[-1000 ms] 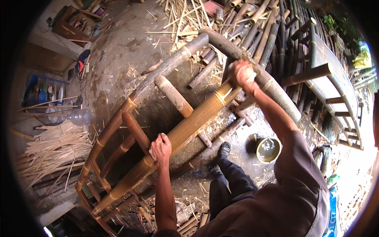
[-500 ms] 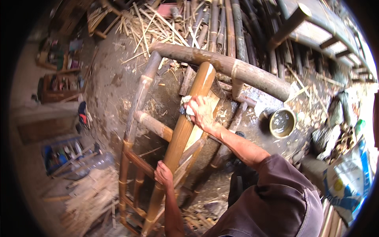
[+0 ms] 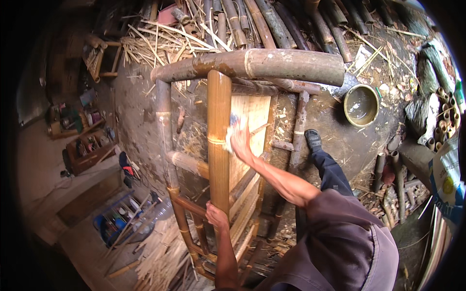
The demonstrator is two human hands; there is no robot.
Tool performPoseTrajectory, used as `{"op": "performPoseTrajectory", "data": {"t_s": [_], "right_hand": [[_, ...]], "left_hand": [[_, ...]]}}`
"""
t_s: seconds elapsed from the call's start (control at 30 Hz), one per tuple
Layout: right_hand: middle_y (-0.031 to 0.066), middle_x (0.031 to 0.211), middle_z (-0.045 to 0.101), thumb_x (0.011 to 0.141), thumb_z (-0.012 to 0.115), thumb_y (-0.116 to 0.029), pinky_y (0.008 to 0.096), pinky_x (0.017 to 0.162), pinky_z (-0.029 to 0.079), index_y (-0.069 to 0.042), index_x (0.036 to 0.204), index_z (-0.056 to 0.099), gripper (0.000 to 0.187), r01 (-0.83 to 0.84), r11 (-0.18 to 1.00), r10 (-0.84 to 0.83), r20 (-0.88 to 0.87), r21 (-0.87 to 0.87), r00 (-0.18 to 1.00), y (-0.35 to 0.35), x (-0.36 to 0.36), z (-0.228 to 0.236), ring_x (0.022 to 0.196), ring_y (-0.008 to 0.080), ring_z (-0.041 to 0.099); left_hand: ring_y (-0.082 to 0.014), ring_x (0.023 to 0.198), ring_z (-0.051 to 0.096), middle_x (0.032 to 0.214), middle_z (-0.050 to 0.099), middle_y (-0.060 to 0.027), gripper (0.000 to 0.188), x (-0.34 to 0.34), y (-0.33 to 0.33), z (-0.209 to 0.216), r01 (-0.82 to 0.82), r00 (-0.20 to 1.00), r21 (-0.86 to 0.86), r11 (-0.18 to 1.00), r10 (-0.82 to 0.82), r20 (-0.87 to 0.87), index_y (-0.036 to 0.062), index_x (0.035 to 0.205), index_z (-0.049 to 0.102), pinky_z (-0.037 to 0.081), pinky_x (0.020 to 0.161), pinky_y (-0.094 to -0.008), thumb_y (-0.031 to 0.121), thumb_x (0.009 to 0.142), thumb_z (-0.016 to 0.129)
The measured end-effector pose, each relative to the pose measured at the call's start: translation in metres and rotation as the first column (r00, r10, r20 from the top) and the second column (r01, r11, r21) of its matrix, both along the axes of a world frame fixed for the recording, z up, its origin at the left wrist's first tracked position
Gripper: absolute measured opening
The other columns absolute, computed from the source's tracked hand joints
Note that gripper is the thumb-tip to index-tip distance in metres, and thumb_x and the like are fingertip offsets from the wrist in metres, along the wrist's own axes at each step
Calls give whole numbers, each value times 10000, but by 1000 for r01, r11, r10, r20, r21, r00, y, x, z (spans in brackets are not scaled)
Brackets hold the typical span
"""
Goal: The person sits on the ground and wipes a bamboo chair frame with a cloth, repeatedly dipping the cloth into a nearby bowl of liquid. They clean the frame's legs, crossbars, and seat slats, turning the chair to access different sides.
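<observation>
A thick golden-brown bamboo pole [image 3: 219,106] runs lengthwise in front of me, part of a bamboo frame with pale split-bamboo slats [image 3: 250,109]. Its far end rests against a thick, weathered grey-brown crosswise bamboo beam [image 3: 291,64]. My right hand [image 3: 241,141] is closed on a crumpled white and bluish rag [image 3: 235,120] at the pole's right side, just above the slats. Nearer to me, my left hand [image 3: 217,215] grips the same pole near a reddish-brown bamboo rung [image 3: 191,205]. Its fingers curl over the pole and the thumb side is partly hidden.
At the right, a round bowl of water [image 3: 361,105] stands on the floor beyond my shoe [image 3: 313,139]. Bamboo poles [image 3: 276,24] and split strips [image 3: 165,41] lie at the back. Left are a wooden tool box [image 3: 90,150] and a blue crate [image 3: 114,220].
My right hand and the rag have moved along the pole's right side. The view has turned, so the pole now stands nearly upright in it. My left hand still grips the pole.
</observation>
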State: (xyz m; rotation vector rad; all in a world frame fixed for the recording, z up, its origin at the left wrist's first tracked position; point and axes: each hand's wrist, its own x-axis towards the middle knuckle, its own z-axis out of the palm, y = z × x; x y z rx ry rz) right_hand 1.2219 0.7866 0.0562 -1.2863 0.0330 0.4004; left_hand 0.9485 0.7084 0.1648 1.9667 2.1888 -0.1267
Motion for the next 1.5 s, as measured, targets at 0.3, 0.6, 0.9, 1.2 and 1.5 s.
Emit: {"op": "performPoseTrajectory", "data": {"t_s": [0.3, 0.6, 0.9, 1.2, 1.5], "right_hand": [[273, 1183, 446, 999, 330, -171, 434, 949, 380, 64, 1322, 335, 400, -186, 943, 141, -179, -274, 974, -24, -50, 17, 1112, 340, 453], [274, 1284, 467, 1013, 395, -286, 452, 978, 390, 32, 1357, 344, 472, 76, 995, -82, -108, -64, 991, -12, -14, 19, 1171, 403, 476], [183, 1170, 537, 976, 421, -159, 362, 930, 438, -2, 1257, 444, 322, -337, 928, 373, -456, 162, 808, -94, -227, 15, 1069, 239, 542], [230, 1084, 510, 957, 510, -191, 519, 922, 369, 43, 1186, 465, 331, -213, 931, 257, 116, -296, 959, -149, -346, 39, 1025, 372, 480], [128, 1068, 522, 592, 736, -53, 480, 833, 409, -115, 1083, 574, 521, -82, 827, 532, 727, -556, 433, -90, -178, 67, 1003, 354, 485]], "left_hand": [[-478, 949, 555, 1000, 637, -269, 560, 7, 2, -6, 4, 1000, 0, 1000, -4, 21, -8, 1124, 603, 405, 831, -541, 388, 1007, 225], [-449, 1060, 531, 1137, 596, -281, 687, -3, 15, -11, -17, 992, -32, 999, 21, 128, -62, 1137, 590, 373, 921, -513, 519, 994, 252], [-256, 1276, 441, 1411, 460, -140, 710, -54, 32, -18, 155, 757, -344, 926, 113, 644, -9, 1408, 402, 310, 1084, -375, 557, 1003, 266], [-217, 1461, 137, 1563, 238, -104, 851, -63, 33, 3, 423, 462, -433, 796, 222, 859, 37, 1473, 315, 46, 1185, -367, 671, 948, 99], [-333, 1309, 395, 1389, 452, -196, 752, -36, 29, 7, 228, 811, -361, 904, 29, 584, 78, 1375, 470, 280, 1093, -433, 621, 965, 150]]}}
